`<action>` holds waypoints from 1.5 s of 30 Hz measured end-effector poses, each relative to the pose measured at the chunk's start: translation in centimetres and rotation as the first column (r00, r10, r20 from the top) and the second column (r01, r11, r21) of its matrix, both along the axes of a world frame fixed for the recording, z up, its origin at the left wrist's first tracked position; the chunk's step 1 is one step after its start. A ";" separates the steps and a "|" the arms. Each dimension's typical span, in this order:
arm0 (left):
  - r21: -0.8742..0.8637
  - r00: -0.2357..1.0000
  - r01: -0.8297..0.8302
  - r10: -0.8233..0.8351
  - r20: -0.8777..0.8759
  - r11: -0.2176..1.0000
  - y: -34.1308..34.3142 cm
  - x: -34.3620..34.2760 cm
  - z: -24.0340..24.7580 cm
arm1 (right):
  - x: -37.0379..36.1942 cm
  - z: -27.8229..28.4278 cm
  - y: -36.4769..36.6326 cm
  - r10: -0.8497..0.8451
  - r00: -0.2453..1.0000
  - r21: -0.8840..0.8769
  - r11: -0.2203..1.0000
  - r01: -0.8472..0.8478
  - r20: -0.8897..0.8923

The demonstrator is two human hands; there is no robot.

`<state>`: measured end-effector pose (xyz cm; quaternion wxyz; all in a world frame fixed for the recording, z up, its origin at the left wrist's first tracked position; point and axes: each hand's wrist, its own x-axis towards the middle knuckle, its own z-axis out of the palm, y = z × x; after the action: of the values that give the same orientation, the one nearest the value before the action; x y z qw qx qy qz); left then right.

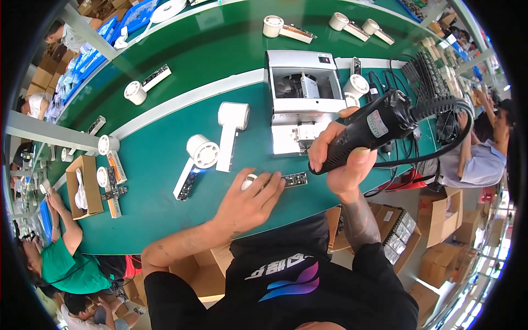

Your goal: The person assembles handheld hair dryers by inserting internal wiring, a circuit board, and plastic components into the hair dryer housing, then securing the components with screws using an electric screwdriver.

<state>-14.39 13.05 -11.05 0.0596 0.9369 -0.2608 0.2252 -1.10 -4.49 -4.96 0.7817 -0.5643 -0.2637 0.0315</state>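
My right hand [349, 159] is wrapped around a thick black electric screwdriver [379, 124] with a small label on its side and a corded end. Its tip is hidden behind my fingers. On the green table in front of me, my left hand [250, 201] closes over a small white device with a round head, and its handle end with an exposed circuit board [296, 180] sticks out to the right. Beside that hand lie two similar white round-headed devices, one with a board showing [203, 151] and one with a plain handle side [233, 115].
A silver screw feeder [304, 110] stands at the table's back. Behind a pale rail runs a green conveyor [203, 60] carrying several more devices. On the left is a cardboard box [84, 187]. The screwdriver's cable [459, 140] loops at the right. Co-workers sit on both sides.
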 end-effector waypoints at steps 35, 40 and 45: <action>0.003 0.999 -0.010 0.010 0.042 1.000 0.2 -0.1 0.1 | -1.8 1.2 -0.2 -0.021 0.999 -0.060 0.998 0.019 -0.039; 0.001 0.999 0.017 -0.017 0.045 1.000 0.1 0.0 -0.2 | -1.7 0.1 -0.5 -0.023 0.999 -0.067 0.998 0.020 -0.046; 0.000 0.999 0.008 -0.008 0.049 1.000 0.1 0.0 -0.3 | -1.9 -0.4 -0.7 0.029 0.999 -0.035 0.999 -0.030 -0.031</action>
<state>-14.39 13.10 -11.33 0.0542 0.9300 -0.2659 0.2480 -2.99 -5.17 -5.36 0.7749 -0.5737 -0.2593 0.0565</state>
